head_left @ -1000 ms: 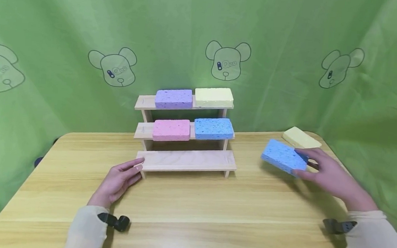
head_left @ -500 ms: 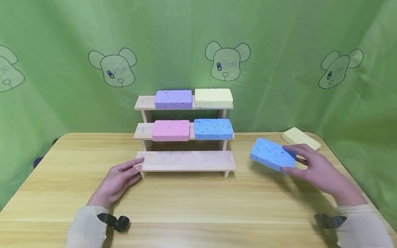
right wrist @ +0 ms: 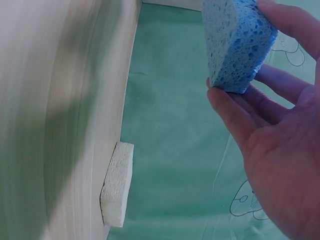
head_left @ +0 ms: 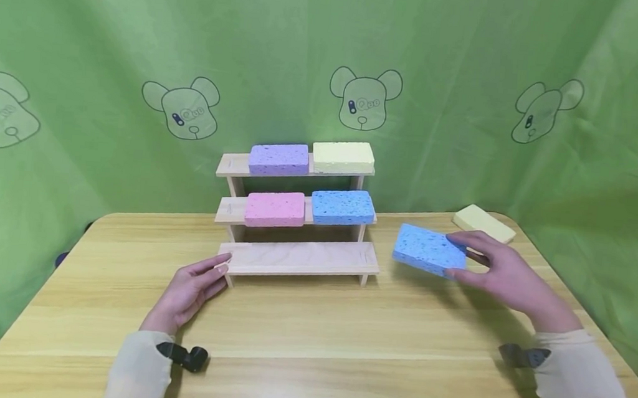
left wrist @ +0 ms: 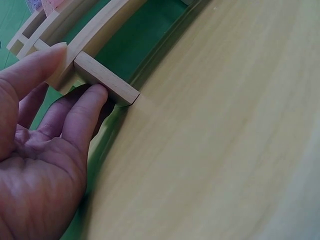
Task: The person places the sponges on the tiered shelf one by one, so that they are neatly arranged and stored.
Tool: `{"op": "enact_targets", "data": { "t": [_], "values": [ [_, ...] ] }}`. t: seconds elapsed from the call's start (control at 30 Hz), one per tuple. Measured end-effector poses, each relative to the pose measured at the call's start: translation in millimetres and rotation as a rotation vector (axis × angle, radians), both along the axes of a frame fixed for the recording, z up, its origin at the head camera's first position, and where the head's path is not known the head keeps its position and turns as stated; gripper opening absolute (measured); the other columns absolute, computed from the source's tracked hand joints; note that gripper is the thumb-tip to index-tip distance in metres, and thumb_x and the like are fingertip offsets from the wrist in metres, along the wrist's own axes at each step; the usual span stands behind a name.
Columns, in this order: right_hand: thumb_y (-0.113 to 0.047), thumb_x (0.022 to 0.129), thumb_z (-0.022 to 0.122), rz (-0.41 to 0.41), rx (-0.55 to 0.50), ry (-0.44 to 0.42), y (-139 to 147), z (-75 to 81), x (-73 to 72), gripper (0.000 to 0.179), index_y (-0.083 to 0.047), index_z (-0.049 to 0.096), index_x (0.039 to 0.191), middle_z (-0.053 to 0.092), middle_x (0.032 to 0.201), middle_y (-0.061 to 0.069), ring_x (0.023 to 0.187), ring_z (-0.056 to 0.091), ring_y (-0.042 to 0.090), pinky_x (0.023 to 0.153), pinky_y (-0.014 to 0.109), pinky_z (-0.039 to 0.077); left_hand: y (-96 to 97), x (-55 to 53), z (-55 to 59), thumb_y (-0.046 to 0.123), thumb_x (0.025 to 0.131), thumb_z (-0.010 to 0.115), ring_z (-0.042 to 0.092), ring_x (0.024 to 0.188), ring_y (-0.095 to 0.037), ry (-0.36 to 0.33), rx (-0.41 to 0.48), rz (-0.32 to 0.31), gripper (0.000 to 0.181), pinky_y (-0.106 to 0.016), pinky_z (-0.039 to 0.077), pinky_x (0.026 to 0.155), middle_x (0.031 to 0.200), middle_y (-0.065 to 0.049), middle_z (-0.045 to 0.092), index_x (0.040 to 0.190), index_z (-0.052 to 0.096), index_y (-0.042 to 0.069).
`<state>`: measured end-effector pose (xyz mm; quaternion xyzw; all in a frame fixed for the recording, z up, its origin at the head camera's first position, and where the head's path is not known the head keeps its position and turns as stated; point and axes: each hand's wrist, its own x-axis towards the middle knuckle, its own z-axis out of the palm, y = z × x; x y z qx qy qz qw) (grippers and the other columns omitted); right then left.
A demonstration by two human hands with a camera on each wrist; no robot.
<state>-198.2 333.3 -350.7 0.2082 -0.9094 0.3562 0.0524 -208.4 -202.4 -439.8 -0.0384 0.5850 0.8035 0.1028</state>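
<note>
My right hand (head_left: 501,269) pinches a blue sponge (head_left: 429,250) by its right end, holding it above the table to the right of a three-tier wooden shelf (head_left: 303,259). In the right wrist view the speckled blue sponge (right wrist: 235,47) sits between thumb and fingers. My left hand (head_left: 188,292) grips the left end of the lowest tier; in the left wrist view its thumb lies against the board (left wrist: 75,62) and fingertips touch the leg (left wrist: 107,80). Purple (head_left: 279,159) and pale yellow (head_left: 343,157) sponges sit on the top tier, pink (head_left: 276,209) and blue (head_left: 343,206) ones on the middle.
Another pale yellow sponge (head_left: 484,223) lies on the table (head_left: 306,366) near its far right corner. Behind the table hangs a green curtain (head_left: 275,45) with bear-head prints. The lowest tier bears no sponge.
My right hand has carried the blue sponge leftward, nearer to the shelf. My left hand has stayed at the shelf's lower left end.
</note>
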Motion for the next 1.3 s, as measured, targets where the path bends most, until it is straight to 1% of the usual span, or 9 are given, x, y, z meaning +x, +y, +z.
{"op": "enact_targets", "data": {
  "t": [0.2,0.47,0.63,0.7,0.8,0.87,0.93,1.07,1.3],
  "values": [
    [-0.02,0.083,0.081,0.009,-0.009,0.006,-7.8,0.6,2.3,0.066,0.0,0.051,0.139,0.045,0.14,0.022,0.126,0.044,0.047,0.094,-0.001,0.028,0.1,0.0,0.7,0.0,0.094,0.062,0.062,0.112,-0.018,0.0,0.003,-0.004,0.04,-0.035,0.048,0.101,0.151,-0.019,0.036,0.133,0.054,-0.006],
    [-0.016,0.082,0.081,0.048,-0.028,0.046,-17.3,-0.5,3.1,0.063,0.003,0.053,0.136,0.05,0.134,0.019,0.123,0.045,0.042,0.097,0.001,0.029,-0.3,0.3,-0.5,0.0,0.094,0.063,0.061,0.113,-0.017,-0.002,0.002,-0.002,0.042,-0.035,0.048,0.101,0.151,-0.018,0.037,0.134,0.052,-0.007],
    [-0.016,0.083,0.081,0.063,-0.053,0.032,-23.0,1.1,4.0,0.063,0.002,0.053,0.136,0.05,0.134,0.017,0.123,0.047,0.043,0.099,0.004,0.03,-0.3,0.0,-0.8,0.0,0.094,0.064,0.061,0.113,-0.017,0.0,0.008,-0.001,0.042,-0.035,0.048,0.101,0.15,-0.017,0.039,0.134,0.053,-0.007],
    [-0.019,0.083,0.081,0.057,-0.034,0.03,-25.9,2.0,4.1,0.063,-0.001,0.053,0.137,0.051,0.135,0.015,0.123,0.048,0.043,0.101,0.011,0.035,-0.3,0.0,-0.6,0.0,0.094,0.064,0.061,0.113,-0.017,0.002,0.012,0.003,0.04,-0.035,0.048,0.101,0.149,-0.017,0.04,0.132,0.055,-0.006],
    [-0.023,0.083,0.081,0.052,0.004,0.039,-31.2,2.8,3.2,0.062,-0.005,0.055,0.137,0.053,0.134,0.011,0.122,0.051,0.039,0.104,0.032,0.042,-0.3,0.1,-0.3,0.0,0.094,0.064,0.061,0.113,-0.017,0.001,0.021,0.009,0.036,-0.035,0.048,0.101,0.147,-0.015,0.044,0.129,0.06,-0.002],
    [-0.025,0.084,0.081,0.055,0.02,0.048,-35.0,2.7,1.9,0.062,-0.006,0.055,0.137,0.053,0.134,0.01,0.121,0.052,0.037,0.103,0.048,0.042,-0.5,0.5,-0.2,-0.001,0.094,0.064,0.062,0.112,-0.017,0.0,0.024,0.014,0.032,-0.035,0.048,0.101,0.145,-0.013,0.046,0.125,0.065,0.001],
    [-0.026,0.084,0.081,0.065,0.018,0.046,-38.7,2.1,0.4,0.063,-0.006,0.055,0.137,0.053,0.134,0.01,0.121,0.052,0.037,0.102,0.057,0.041,-0.7,0.8,-0.2,-0.001,0.094,0.063,0.062,0.112,-0.017,-0.002,0.027,0.017,0.028,-0.035,0.048,0.1,0.143,-0.012,0.049,0.121,0.068,0.004],
    [-0.028,0.084,0.081,0.071,0.009,0.03,-44.2,0.4,-1.7,0.064,-0.004,0.054,0.137,0.051,0.136,0.012,0.123,0.049,0.04,0.103,0.064,0.037,-0.7,0.7,-0.7,-0.001,0.093,0.063,0.062,0.112,-0.018,0.004,0.03,0.014,0.025,-0.035,0.048,0.1,0.141,-0.012,0.05,0.116,0.071,0.006],
    [-0.03,0.084,0.081,0.077,0.011,0.024,-50.5,-0.7,-4.9,0.064,-0.003,0.055,0.136,0.05,0.135,0.011,0.124,0.048,0.039,0.104,0.062,0.038,-0.5,0.2,-0.5,-0.002,0.094,0.063,0.062,0.111,-0.018,0.003,0.036,0.015,0.025,-0.035,0.049,0.1,0.144,-0.014,0.047,0.116,0.071,0.008]
  ]
}}
